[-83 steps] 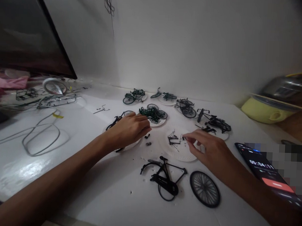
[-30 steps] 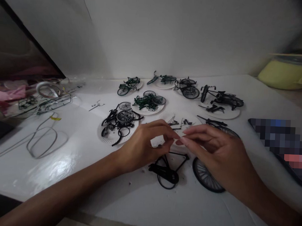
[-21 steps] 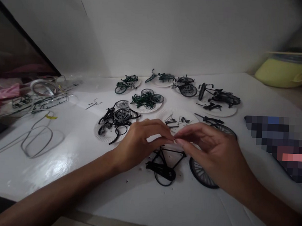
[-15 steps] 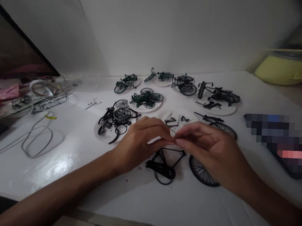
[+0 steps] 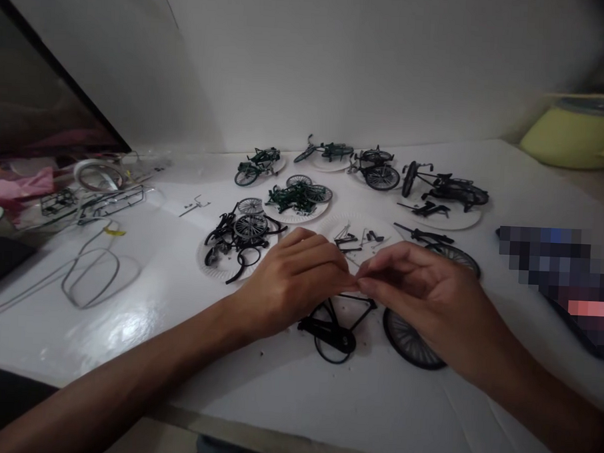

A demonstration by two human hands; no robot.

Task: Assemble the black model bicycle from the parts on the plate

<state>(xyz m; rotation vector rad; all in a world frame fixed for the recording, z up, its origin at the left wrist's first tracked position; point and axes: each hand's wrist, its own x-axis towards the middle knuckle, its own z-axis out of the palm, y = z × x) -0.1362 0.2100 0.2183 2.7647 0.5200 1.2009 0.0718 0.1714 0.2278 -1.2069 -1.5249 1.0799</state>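
Observation:
My left hand (image 5: 294, 283) and my right hand (image 5: 429, 295) meet at the fingertips, each closed in a pinch. Whatever is between the fingers is too small or hidden to name. Just below them on the white table lies a black model bicycle frame (image 5: 333, 331) with a thin ring at its chain case. Partly under my right hand is a spoked black wheel (image 5: 411, 341). Beyond the fingertips, a paper plate (image 5: 345, 222) carries small black and silver parts (image 5: 369, 237). Another black wheel (image 5: 461, 257) and a slim black part (image 5: 422, 235) lie past my right hand.
A plate of black bicycle parts (image 5: 249, 227) and one of green parts (image 5: 296, 198) stand left of centre. Several model bicycles (image 5: 377, 170) line the back. A looped cable (image 5: 91, 291) and part sprues (image 5: 113, 203) lie left, a pixelated dark object (image 5: 554, 284) right, a yellow container (image 5: 576, 138) behind it.
The view has shifted slightly, so everything sits a little further right. My hands keep their fingertips together, with the left fingers drawn closer in; the bicycle parts stay put.

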